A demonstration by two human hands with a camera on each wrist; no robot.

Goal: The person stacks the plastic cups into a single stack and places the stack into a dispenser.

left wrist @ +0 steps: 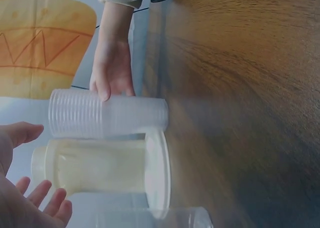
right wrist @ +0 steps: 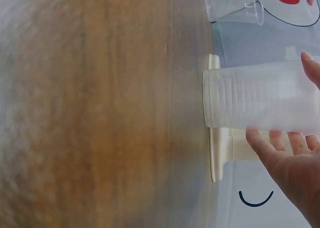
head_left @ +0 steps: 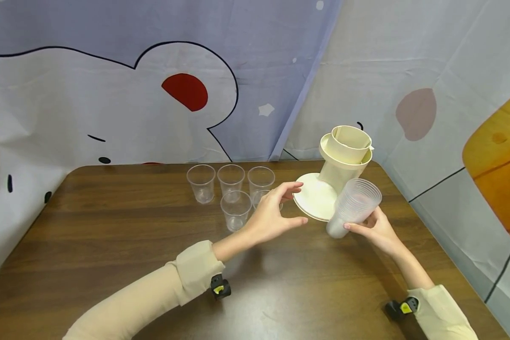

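A stack of clear plastic cups (head_left: 353, 203) leans to the right in my right hand (head_left: 380, 231), whose thumb and fingers grip its side. Whether the stack's bottom touches the table cannot be told. My left hand (head_left: 269, 215) is held to the left of the stack, thumb and fingers spread apart with nothing between them. In the left wrist view a gap shows between the left fingers (left wrist: 57, 203) and the stack. Right behind the stack stands a cream-coloured holder (head_left: 333, 175) with a round base and a ring-shaped top.
Several single clear cups (head_left: 235, 208) stand upright in two rows at the back middle of the brown wooden table (head_left: 123, 245). The left hand partly hides one of them. A printed curtain (head_left: 272, 61) hangs behind the table and along its right side.
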